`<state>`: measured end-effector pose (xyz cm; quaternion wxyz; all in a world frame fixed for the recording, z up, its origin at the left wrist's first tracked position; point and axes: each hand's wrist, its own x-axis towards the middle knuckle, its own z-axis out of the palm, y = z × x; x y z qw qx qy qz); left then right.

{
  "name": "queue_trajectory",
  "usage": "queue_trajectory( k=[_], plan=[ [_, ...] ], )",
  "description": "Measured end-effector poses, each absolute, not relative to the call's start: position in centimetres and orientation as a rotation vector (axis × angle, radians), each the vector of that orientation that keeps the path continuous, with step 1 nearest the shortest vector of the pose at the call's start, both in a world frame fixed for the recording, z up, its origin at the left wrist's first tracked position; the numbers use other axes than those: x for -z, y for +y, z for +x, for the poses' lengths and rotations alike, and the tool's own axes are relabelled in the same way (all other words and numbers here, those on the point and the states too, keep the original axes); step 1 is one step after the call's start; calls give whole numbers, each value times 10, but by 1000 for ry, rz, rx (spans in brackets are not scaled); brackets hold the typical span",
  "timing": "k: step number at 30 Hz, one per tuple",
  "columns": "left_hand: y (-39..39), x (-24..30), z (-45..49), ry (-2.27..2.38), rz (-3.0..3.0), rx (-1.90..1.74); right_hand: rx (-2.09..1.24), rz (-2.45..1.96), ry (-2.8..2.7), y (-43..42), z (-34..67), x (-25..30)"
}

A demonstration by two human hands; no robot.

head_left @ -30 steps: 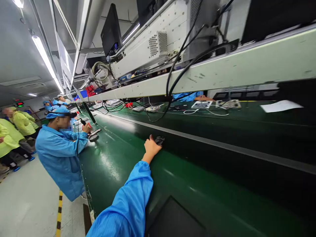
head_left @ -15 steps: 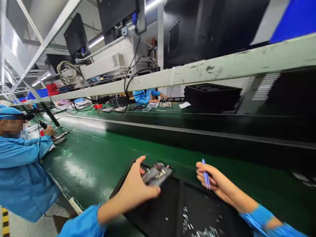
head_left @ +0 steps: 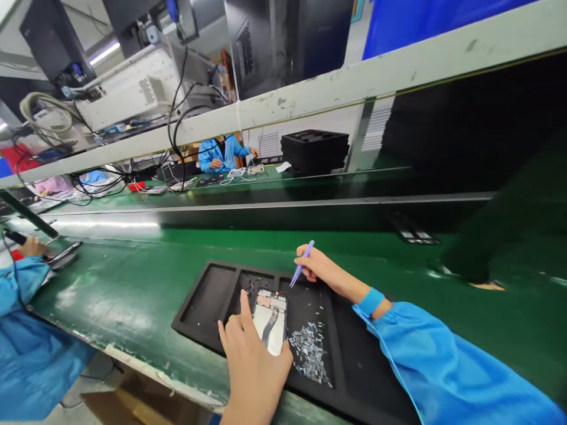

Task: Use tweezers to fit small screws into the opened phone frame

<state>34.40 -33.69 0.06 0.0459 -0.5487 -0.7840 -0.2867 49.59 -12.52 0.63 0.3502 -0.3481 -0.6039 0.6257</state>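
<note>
My left hand [head_left: 252,357] grips an opened phone body [head_left: 270,319], its inner side up, and holds it over the middle compartment of a black tray [head_left: 208,301]. My right hand [head_left: 325,273] pinches blue tweezers [head_left: 302,263], tip pointing down toward the top of the phone body. A heap of several small silvery parts [head_left: 308,354] lies in the tray just right of the phone. The tray rests on the green conveyor belt [head_left: 133,283] in front of me.
A co-worker's hand [head_left: 31,247] and blue sleeve work at the left with a phone on the belt. Another person in blue [head_left: 219,153] sits across the line. A stack of black trays [head_left: 314,150] stands behind the belt. Cables and equipment sit on the overhead shelf [head_left: 310,97].
My left hand has brought the phone body from the belt's far edge to the tray and laid it over the middle compartment. My right hand with the tweezers came into view.
</note>
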Motion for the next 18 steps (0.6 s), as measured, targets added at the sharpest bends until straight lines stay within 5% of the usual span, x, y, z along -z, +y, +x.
queue_trajectory(
  k=[7,13,18],
  plan=[
    [-343,-8,332,-2248,-1918,713,-1546,-936,-1959,-132,541,-36],
    [-313,-52,261,-1312,-2981,329,-1115,-923,-2213,-170,588,-28],
    [-240,-59,237,-989,-3293,241,-888,-738,-2175,-195,604,-9]
  ],
)
